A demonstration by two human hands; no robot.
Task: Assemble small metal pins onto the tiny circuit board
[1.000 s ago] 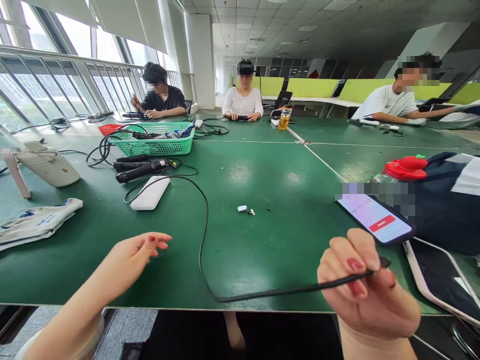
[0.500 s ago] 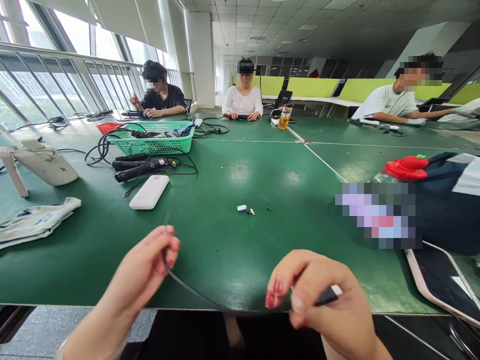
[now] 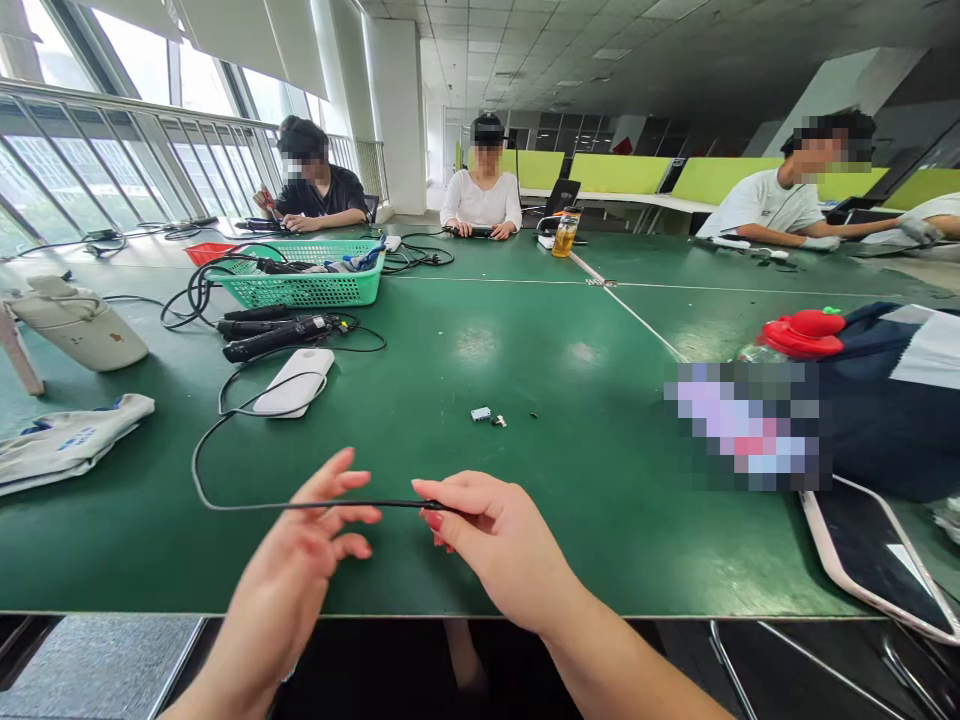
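Note:
A thin black cable (image 3: 255,507) runs from the white power bank (image 3: 296,385) side of the table, bends in a loop, and crosses in front of my left hand. My right hand (image 3: 499,540) pinches its end between thumb and fingers; the plug itself is hidden inside the grip. My left hand (image 3: 300,555) has its fingers spread, with the cable passing across them, and does not grip it. Beyond the hands lie a small white-and-blue piece (image 3: 481,414) and a tiny pale scrap (image 3: 500,421).
Left are black handheld devices (image 3: 277,338), a green basket (image 3: 307,288), a white glove (image 3: 75,445) and a beige bottle (image 3: 82,325). A phone (image 3: 877,550), a dark bag (image 3: 885,420) and a red-lidded jar (image 3: 802,335) sit right. Several co-workers sit across the green table (image 3: 420,370).
My right hand has moved left and up with the cable end. My left hand has opened and let go of the cable, which now lies looped across the power bank.

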